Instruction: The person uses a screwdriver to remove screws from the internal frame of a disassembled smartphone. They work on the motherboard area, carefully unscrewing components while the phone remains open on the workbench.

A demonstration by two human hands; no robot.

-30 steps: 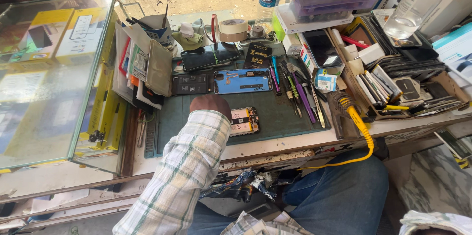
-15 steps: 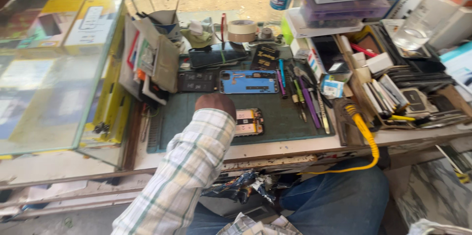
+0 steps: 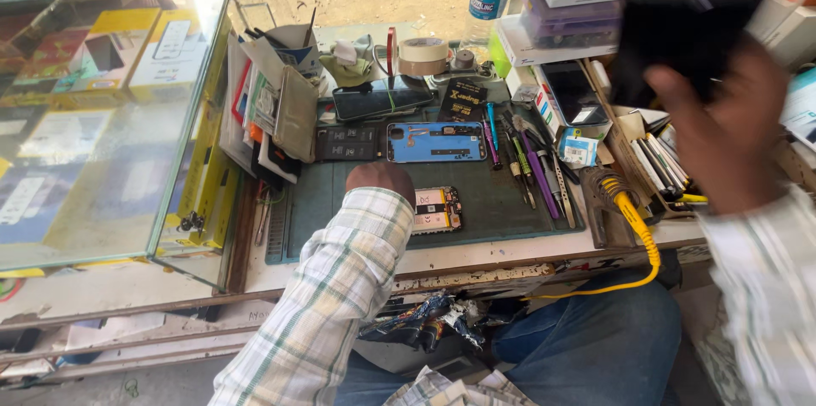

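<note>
Since half a second ago the right hand [image 3: 722, 125] has swung up into view at two o'clock, blurred with motion, carrying a flat black slab [image 3: 680, 40] that looks like a phone or its screen; earlier it was out of frame. Its fingers are wrapped along the slab's lower edge, though the blur hides the exact grip.

Head view: the left hand [image 3: 381, 181] rests at the centre on the dark green work mat [image 3: 501, 210], knuckles up; whether its fingers are curled or spread cannot be told, as the plaid sleeve and the back of the hand cover them. Touching it at three o'clock lies an opened phone body [image 3: 439, 208] with its gold and copper innards showing. At twelve o'clock from the hand sits a blue phone frame [image 3: 436, 141], and at two o'clock a row of screwdrivers and tweezers [image 3: 527, 159]. A yellow cable [image 3: 633, 223] curls off the bench edge at four o'clock.

The black slab is probably light, stiff, smooth and brittle; it seems best held by its long edges, not pressed on the face.
</note>
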